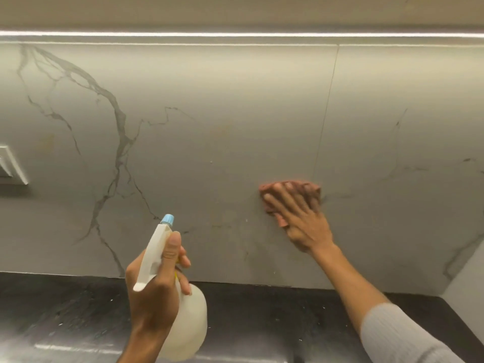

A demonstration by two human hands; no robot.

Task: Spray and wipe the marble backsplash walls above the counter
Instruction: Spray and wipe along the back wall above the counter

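Wall (209,113): grey-veined marble, rising behind the dark desk (262,310).
Spray bottle (188,323): white, blue nozzle pointing at the wall.
Left hand (154,289): gripping the bottle neck, fingers curling around the trigger.
Right hand (301,218): lying flat, fingers spread, pressing the cloth.
Cloth (311,189): pink, touching the wall.

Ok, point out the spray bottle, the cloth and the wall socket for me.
spray bottle (192,318): head view, on its white body below the left hand.
cloth (313,188): head view, on its upper right corner past the fingertips.
wall socket (10,166): head view, on its white frame.
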